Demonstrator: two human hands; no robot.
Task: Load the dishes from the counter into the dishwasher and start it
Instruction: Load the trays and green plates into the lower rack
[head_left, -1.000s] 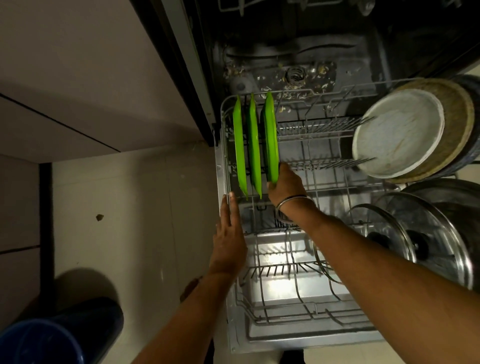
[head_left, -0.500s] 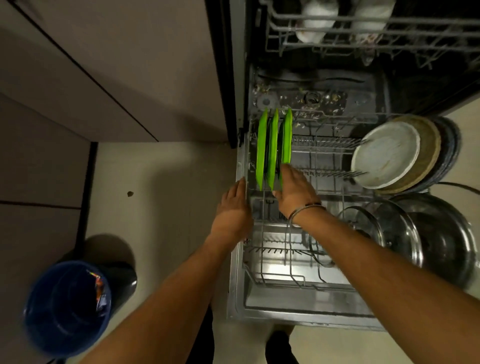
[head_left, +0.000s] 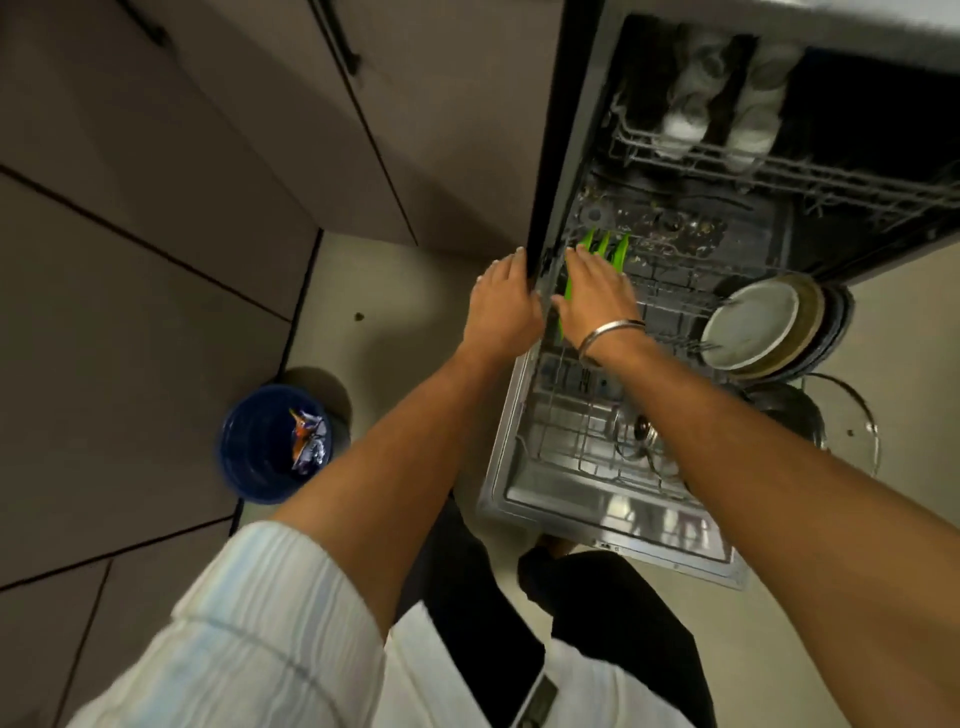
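Observation:
The dishwasher stands open with its lower rack (head_left: 566, 436) pulled out over the door. Three green plates (head_left: 605, 247) stand on edge at the rack's far left. My right hand (head_left: 592, 299), with a metal bangle on the wrist, lies flat over these plates, fingers straight. My left hand (head_left: 501, 306) rests on the rack's left rim beside the dishwasher's frame, fingers straight. A white plate (head_left: 750, 325) leans with darker plates on the rack's right side. A glass lid (head_left: 641, 431) lies in the rack. The upper rack (head_left: 779, 171) holds white cups.
A blue bin (head_left: 272, 441) with wrappers stands on the floor to the left. Brown cabinet fronts (head_left: 156, 218) fill the left side. A steel pot with a glass lid (head_left: 841, 426) sits at the rack's right. The open door's edge (head_left: 623, 545) is by my legs.
The view has pulled back and up, so the upper rack shows. Both hands have moved further along the rack; my right hand now covers the green plates instead of touching their near edge.

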